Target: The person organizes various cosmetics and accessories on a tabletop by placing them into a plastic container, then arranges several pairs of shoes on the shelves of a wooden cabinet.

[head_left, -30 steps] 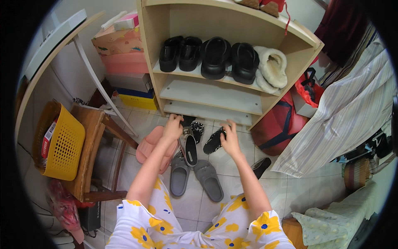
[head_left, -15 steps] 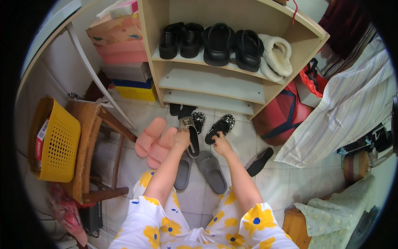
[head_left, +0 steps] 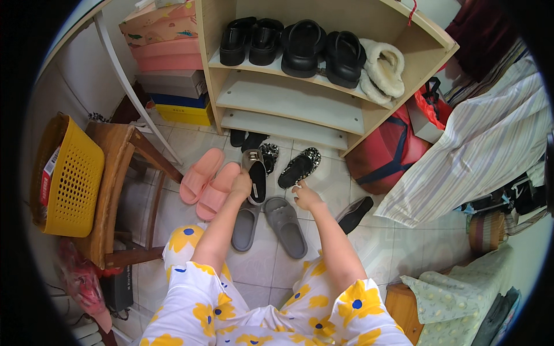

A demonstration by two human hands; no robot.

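Observation:
My left hand [head_left: 242,183] is closed on the side of a flat shoe [head_left: 256,180] with a buckle on its grey toe and a dark insole. That shoe rests among the footwear on the floor. My right hand [head_left: 307,196] reaches to the heel end of a black slipper [head_left: 299,168] with a glittery strap. Its fingers are partly stretched out and hold nothing; whether a fingertip touches the slipper, I cannot tell. Another glittery slipper [head_left: 269,155] lies partly hidden behind the buckled shoe. Pink slides [head_left: 202,175] lie left of my left hand, and grey slides [head_left: 287,228] nearer to me.
A shoe rack [head_left: 288,98] stands ahead, with black clogs [head_left: 302,49] and fluffy white slippers [head_left: 384,69] on its upper shelf. A wooden chair [head_left: 118,190] bears a yellow basket [head_left: 75,179] at left. A dark shoe [head_left: 355,215] and a red bag [head_left: 384,153] are at right.
The whole view has shifted slightly. My right hand has drawn back toward me, off the glittery slipper's insole to its heel end. My left hand keeps its hold on the buckled shoe.

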